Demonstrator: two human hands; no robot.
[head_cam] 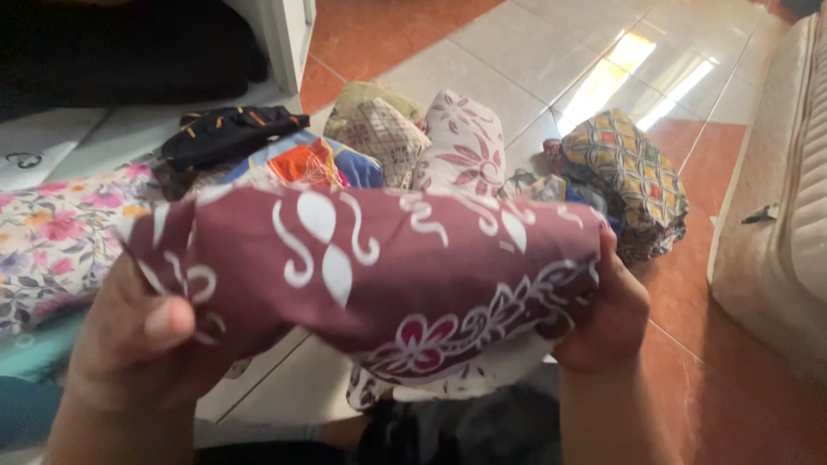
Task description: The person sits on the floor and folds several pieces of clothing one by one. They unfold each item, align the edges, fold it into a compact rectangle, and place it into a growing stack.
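Note:
A maroon cloth with white swirl and flower patterns point(405, 267) is stretched across the middle of the view, folded into a thick band. My left hand point(138, 353) grips its left end, thumb on top. At its right end my right hand point(607, 319) clutches the cloth from below. Both hands hold it above the tiled floor, close to my body.
Behind the cloth lie several folded patterned fabrics point(461, 142), a yellow-green bundle point(633, 176), a black garment point(228, 129) and a pink floral cloth point(52, 237). A white shelf unit point(289, 39) stands at the back left. A cream mattress edge point(775, 224) runs along the right.

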